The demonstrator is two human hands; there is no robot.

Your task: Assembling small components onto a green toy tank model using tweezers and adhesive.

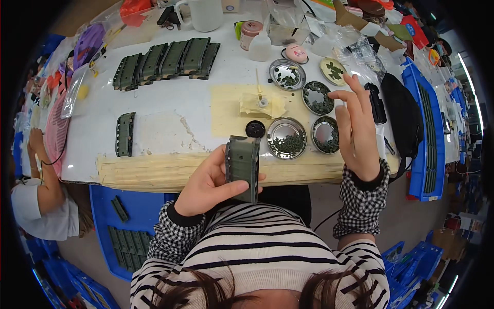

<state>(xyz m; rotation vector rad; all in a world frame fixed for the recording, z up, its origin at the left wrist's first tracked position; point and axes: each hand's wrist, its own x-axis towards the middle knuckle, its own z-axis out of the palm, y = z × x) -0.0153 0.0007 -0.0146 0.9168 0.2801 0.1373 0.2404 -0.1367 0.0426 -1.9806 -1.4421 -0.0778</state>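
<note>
Left hand has a firm grip on a dark green plastic part at the table's front edge. Right hand hovers loosely curled over five small metal dishes, can't tell if it's pinching anything. Further back sit five more green parts in a row, one lone part on the left, and crinkled clear bags top right.

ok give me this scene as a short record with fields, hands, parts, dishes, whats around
left hand: left hand holds a dark green ridged part upright at the table edge
right hand: right hand raised over the round metal dishes, fingers pinched; what they grip is too small to tell
dishes: five, holding small dark green pieces
table: white table, row of green parts at the far left, single green part nearer
other: white jug, another person's arm at left
</note>
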